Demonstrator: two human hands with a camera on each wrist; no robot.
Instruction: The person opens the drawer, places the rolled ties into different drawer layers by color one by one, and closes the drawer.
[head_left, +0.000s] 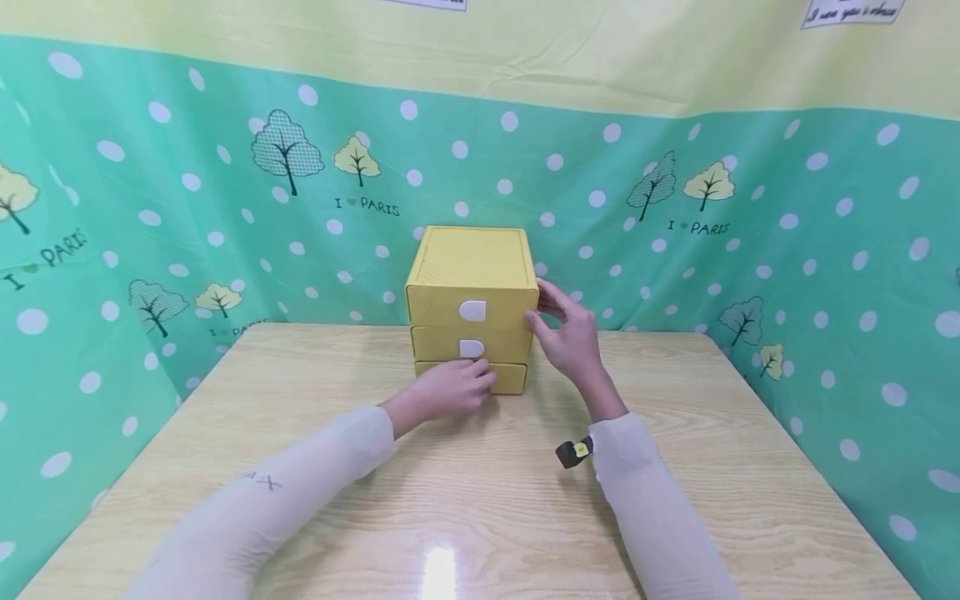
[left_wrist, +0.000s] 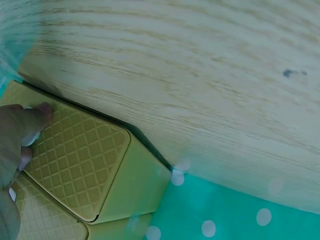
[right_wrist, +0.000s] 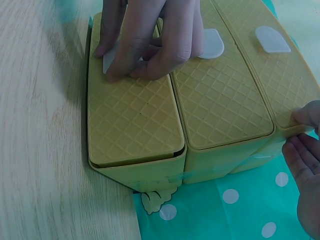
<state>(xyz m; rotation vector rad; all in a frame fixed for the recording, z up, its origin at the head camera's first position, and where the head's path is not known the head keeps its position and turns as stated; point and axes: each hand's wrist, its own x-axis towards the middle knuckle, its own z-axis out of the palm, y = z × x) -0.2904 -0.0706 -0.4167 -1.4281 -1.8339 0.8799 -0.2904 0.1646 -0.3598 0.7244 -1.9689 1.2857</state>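
A yellow three-drawer box (head_left: pixel 472 257) stands at the back of the table, its drawer fronts patterned with a diamond grid. Each front has a white tab handle. My left hand (head_left: pixel 453 388) is at the bottom drawer (right_wrist: pixel 135 120), fingers and thumb pinching its white handle (right_wrist: pixel 108 62), which they partly hide. That drawer's front sits nearly flush, with a thin dark gap along its side edge. My right hand (head_left: pixel 572 337) grips the box's upper right corner, thumb on the front and fingers along the side. The middle handle (head_left: pixel 471 349) and top handle (head_left: pixel 472 311) are untouched.
The wooden table (head_left: pixel 480 492) runs from the box toward me. Behind it and on both sides hangs a green cloth (head_left: pixel 510 179) with white dots and printed trees. A black strap with a yellow-green patch (head_left: pixel 581 450) sits at my right sleeve's cuff.
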